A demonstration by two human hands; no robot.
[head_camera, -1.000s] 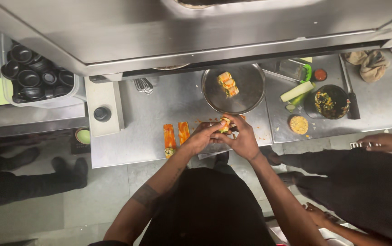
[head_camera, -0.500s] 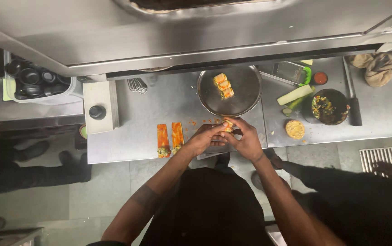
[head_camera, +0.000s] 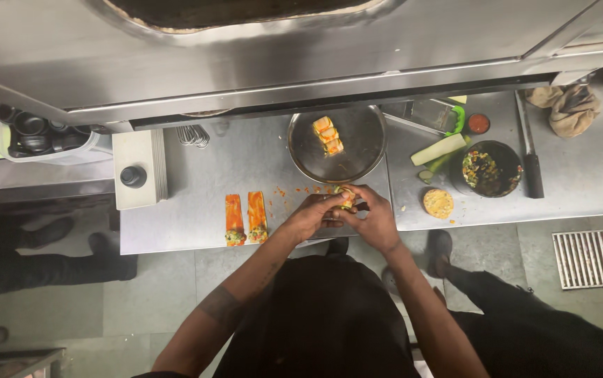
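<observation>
I have both hands together at the near edge of the steel table (head_camera: 245, 161): my left hand (head_camera: 310, 217) and right hand (head_camera: 375, 218) are closed around a small orange-and-green food roll (head_camera: 345, 197). Just beyond it sits a round steel pan (head_camera: 357, 150) holding three finished rolls (head_camera: 327, 135). Two flat orange strips (head_camera: 245, 217) lie to the left.
</observation>
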